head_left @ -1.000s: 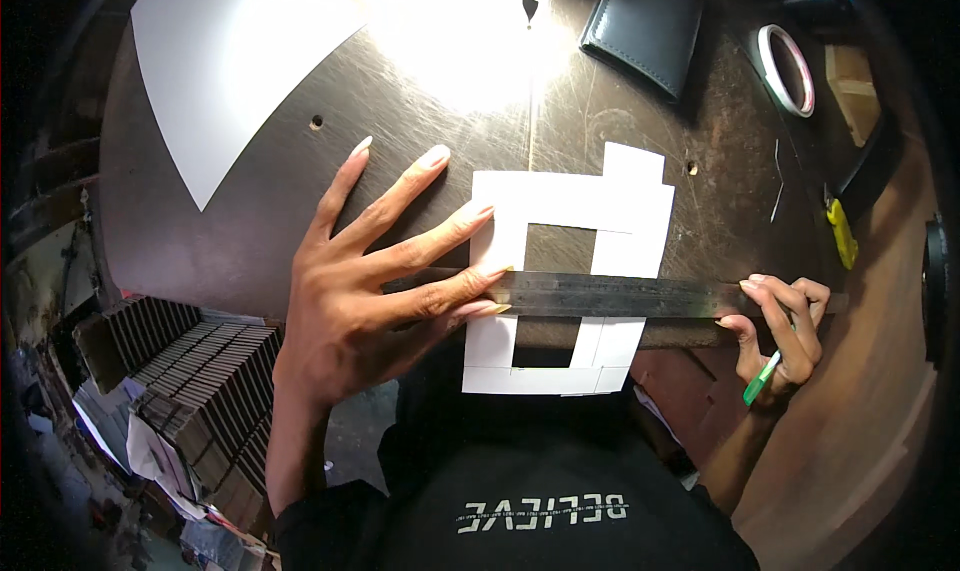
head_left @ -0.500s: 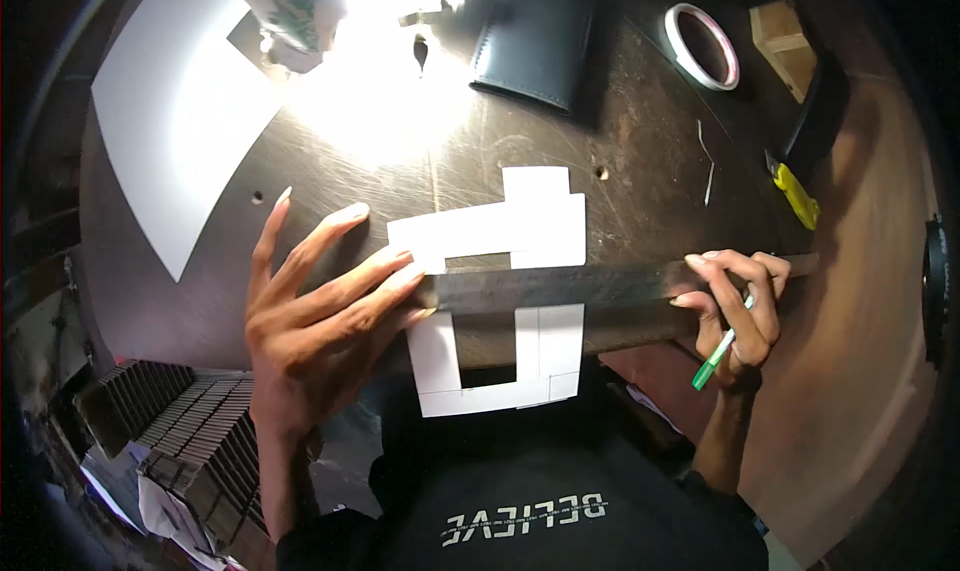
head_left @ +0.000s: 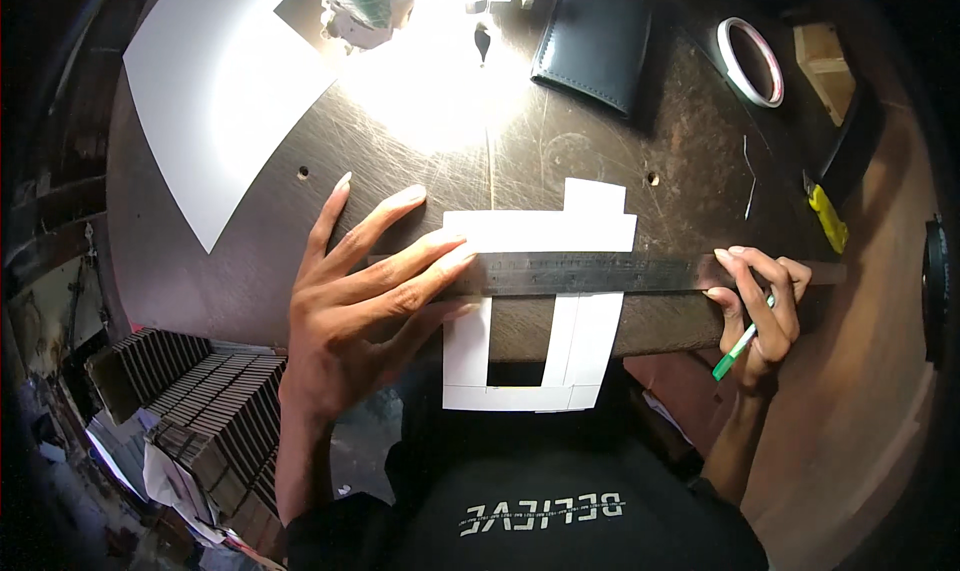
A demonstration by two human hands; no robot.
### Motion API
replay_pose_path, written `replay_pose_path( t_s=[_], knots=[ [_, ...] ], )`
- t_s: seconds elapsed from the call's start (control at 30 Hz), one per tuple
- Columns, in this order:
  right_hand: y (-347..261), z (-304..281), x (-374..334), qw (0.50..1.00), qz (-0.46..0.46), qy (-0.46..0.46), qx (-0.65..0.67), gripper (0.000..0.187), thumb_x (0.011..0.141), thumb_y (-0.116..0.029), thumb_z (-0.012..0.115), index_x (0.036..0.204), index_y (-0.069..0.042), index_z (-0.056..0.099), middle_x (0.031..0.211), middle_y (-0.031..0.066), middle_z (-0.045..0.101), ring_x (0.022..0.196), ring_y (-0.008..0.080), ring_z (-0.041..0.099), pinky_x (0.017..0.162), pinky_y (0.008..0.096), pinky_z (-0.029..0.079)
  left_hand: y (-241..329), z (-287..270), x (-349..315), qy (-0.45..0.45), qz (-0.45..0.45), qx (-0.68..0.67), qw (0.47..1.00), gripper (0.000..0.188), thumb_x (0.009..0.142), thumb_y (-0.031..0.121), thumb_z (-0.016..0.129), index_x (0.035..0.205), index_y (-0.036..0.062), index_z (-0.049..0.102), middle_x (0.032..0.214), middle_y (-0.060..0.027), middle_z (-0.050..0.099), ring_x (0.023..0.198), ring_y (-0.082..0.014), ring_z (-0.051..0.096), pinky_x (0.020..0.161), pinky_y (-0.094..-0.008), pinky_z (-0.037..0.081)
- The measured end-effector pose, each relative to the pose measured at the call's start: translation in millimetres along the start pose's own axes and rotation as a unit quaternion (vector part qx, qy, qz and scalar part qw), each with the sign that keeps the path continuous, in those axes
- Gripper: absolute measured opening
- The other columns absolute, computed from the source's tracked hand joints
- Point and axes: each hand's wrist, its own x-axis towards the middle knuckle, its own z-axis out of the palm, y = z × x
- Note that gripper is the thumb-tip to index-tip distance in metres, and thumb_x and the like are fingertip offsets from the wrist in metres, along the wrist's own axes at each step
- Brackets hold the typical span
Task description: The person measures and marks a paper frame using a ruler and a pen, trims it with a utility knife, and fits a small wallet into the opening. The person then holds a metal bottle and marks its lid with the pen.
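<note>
A metal ruler (head_left: 590,274) lies across a white paper cut-out (head_left: 585,336) with a frame-like shape and a tab at its top. The cut-out hangs partly over the table's near edge. My left hand (head_left: 350,306) pinches the ruler's left part and the paper's left side between thumb and fingers, with its other fingers spread. At the ruler's right part, my right hand (head_left: 762,306) grips it with thumb and fingertips. A green and white pen (head_left: 735,353) is also tucked in the right hand's fingers. Thin pencil lines show on the paper's lower part.
A bright lamp (head_left: 440,81) glares at the back, beside a large white sheet (head_left: 210,121). Further right on the dark table (head_left: 380,161) are a black wallet (head_left: 595,46), a tape roll (head_left: 770,86), a wooden piece (head_left: 825,66) and a yellow cutter knife (head_left: 828,219).
The ruler has shifted away from me on the paper and now covers the upper end of the cut-out opening. The paper sits straighter. The whole view has shifted, with things appearing further right.
</note>
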Motion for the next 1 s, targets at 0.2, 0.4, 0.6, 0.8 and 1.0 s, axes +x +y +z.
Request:
replay_pose_path(
  t_s=[0.2, 0.4, 0.6, 0.8, 1.0],
  knots=[
    [-3, 2, -2, 1.0, -0.001, 0.002, -0.013, 0.029, 0.092, -0.022, 0.07, 0.111, 0.0, 0.073, 0.103, 0.0073, 0.072, 0.095, 0.021, 0.065, 0.087, 0.0379, 0.04, 4, 0, 3, 0.01, 0.012, 0.029, 0.999, 0.038, 0.074, 0.024, 0.084, 0.111, 0.0192, 0.076, 0.116, -0.0009, 0.074, 0.122, -0.0274, 0.062, 0.119, -0.0564, 0.03],
    [-2, 0, -6, 1.0, -0.002, -0.008, -0.03, 0.027, 0.092, -0.021, 0.071, 0.11, 0.0, 0.075, 0.101, 0.0078, 0.072, 0.094, 0.0203, 0.066, 0.085, 0.0382, 0.04, 11, 8, 5, 0.016, -0.005, 0.04, 0.999, 0.027, 0.085, 0.022, 0.079, 0.112, 0.0219, 0.077, 0.122, -0.0012, 0.073, 0.128, -0.0261, 0.06, 0.119, -0.0556, 0.029],
    [-9, -1, -5, 0.999, -0.01, -0.007, -0.044, 0.025, 0.093, -0.021, 0.071, 0.107, -0.001, 0.076, 0.098, 0.0082, 0.073, 0.09, 0.0196, 0.067, 0.08, 0.0367, 0.04, 8, 11, 5, 0.013, -0.012, 0.004, 1.0, 0.028, 0.085, 0.02, 0.079, 0.113, 0.0187, 0.076, 0.121, -0.0005, 0.073, 0.129, -0.028, 0.06, 0.119, -0.0565, 0.03],
    [-6, 0, -10, 0.998, -0.03, -0.004, -0.052, 0.023, 0.094, -0.021, 0.07, 0.105, -0.003, 0.077, 0.102, 0.0072, 0.073, 0.091, 0.0169, 0.065, 0.079, 0.0359, 0.04, 7, 13, 4, 0.023, -0.008, 0.015, 1.0, 0.027, 0.085, 0.02, 0.078, 0.112, 0.0183, 0.076, 0.12, 0.0, 0.074, 0.128, -0.0259, 0.061, 0.12, -0.056, 0.03],
    [-8, -1, -13, 0.999, -0.002, -0.001, -0.052, 0.024, 0.093, -0.023, 0.071, 0.106, -0.005, 0.078, 0.105, 0.0075, 0.072, 0.087, 0.0178, 0.06, 0.076, 0.0353, 0.041, 11, 11, 7, 0.017, -0.023, 0.015, 0.999, 0.027, 0.085, 0.019, 0.079, 0.111, 0.0187, 0.076, 0.119, -0.0003, 0.074, 0.127, -0.0264, 0.061, 0.119, -0.0564, 0.03]
  ],
)
